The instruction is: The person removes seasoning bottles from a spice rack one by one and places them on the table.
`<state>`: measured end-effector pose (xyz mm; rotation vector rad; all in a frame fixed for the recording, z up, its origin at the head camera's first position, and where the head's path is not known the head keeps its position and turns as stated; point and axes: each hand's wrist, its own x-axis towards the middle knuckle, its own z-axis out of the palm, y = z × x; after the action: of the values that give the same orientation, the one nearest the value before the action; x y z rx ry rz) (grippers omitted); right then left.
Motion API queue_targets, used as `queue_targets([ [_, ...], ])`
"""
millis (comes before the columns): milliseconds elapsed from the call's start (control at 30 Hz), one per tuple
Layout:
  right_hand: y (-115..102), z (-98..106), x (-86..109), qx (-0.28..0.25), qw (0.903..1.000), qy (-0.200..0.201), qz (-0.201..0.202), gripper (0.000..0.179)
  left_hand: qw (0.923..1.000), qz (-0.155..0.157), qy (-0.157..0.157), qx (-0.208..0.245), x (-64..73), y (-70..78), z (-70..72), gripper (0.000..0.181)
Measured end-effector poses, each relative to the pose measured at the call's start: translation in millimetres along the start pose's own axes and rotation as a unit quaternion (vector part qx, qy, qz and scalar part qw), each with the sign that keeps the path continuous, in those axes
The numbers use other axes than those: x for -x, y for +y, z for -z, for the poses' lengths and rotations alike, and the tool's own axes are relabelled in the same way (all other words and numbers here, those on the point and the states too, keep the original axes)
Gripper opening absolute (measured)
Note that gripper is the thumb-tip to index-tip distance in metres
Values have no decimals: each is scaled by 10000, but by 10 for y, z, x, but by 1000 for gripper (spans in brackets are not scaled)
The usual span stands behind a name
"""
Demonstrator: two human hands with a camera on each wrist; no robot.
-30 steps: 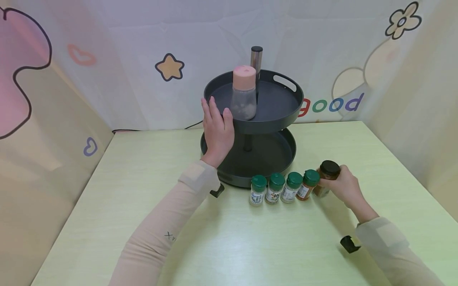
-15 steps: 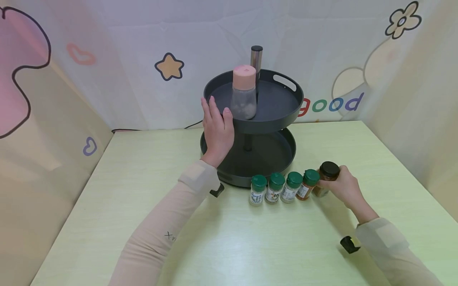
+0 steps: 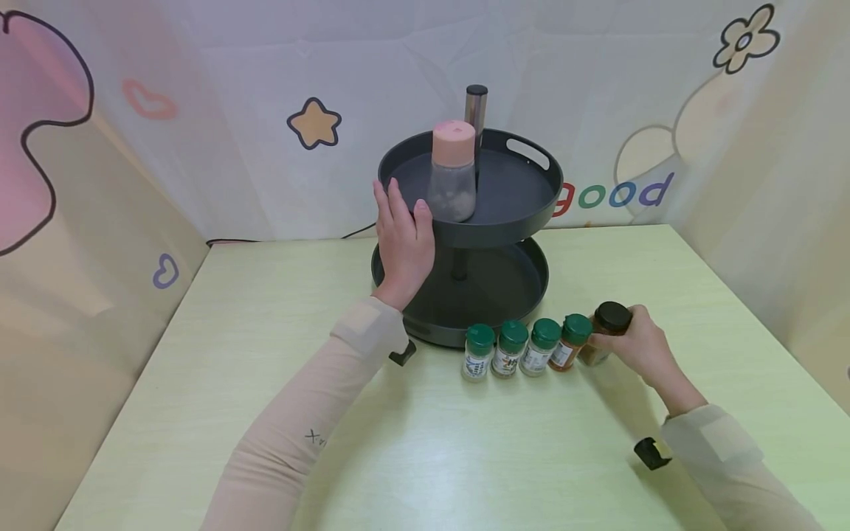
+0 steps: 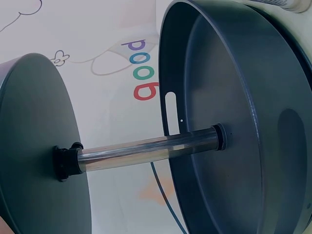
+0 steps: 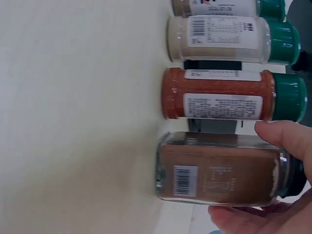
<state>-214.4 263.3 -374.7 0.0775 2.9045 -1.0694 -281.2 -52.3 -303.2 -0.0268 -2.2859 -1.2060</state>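
My left hand [image 3: 406, 247] rests with straight fingers against the left rim of the upper round tray [image 3: 514, 195] of a dark two-tier stand. Beside its thumb, a pink-capped clear bottle [image 3: 453, 193] stands upright in that tray. With curled fingers and thumb, my right hand [image 3: 639, 346] grips a black-lidded glass spice jar [image 3: 612, 318] at the right end of a row. In the right wrist view, brown powder fills this jar [image 5: 219, 170]. Left of it stands a green-capped shaker of red spice [image 3: 569, 343], close to the right thumb.
Several green-capped shakers [image 3: 508, 350] line up in front of the lower tray [image 3: 491, 299]. A metal post [image 4: 151, 148] joins the tiers in the left wrist view. The pale table [image 3: 265, 332] is bounded by printed curtains [image 3: 232, 147] behind and on both sides.
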Motion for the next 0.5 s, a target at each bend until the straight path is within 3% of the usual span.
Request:
queue_targets([
  [500,-139,202,20,-149,9993,-338,-20,80,10000,-25,-4,49,4,8,9,57],
])
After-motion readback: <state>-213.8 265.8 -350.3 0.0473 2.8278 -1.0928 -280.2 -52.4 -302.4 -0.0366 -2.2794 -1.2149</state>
